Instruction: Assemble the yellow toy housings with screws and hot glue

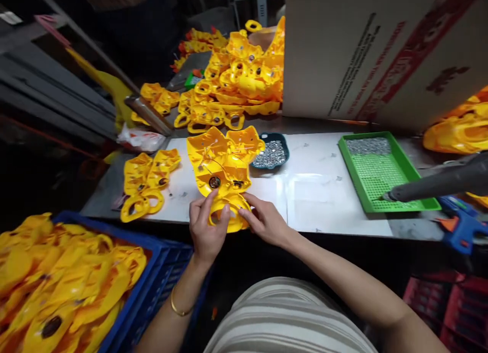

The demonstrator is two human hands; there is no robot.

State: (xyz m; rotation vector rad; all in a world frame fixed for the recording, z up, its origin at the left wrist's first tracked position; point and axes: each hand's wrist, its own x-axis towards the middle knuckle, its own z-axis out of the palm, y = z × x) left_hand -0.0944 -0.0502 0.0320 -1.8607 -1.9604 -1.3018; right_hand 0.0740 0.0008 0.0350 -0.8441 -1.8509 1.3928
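Note:
Two joined yellow plastic shells (pixel 208 157) lie open side by side at the bench's front edge, with thin wires, a round black part and a small dark part inside. My left hand (pixel 208 223) grips the lower left of the shells' ring-shaped handle end, thumb and fingers closed on it. On the right side of that same end, my right hand (pixel 263 218) holds the rim between thumb and fingers. Just behind the shells on the right is a dark dish (pixel 271 150) full of small metal screws.
Another open yellow shell pair (pixel 147 177) lies to the left. A blue crate (pixel 152 261) of yellow shells stands lower left. Further back are a yellow heap (pixel 247 73) and a cardboard box (pixel 343 53). A green tray (pixel 381 170) with metal pieces sits right, under a dark tool (pixel 438 180).

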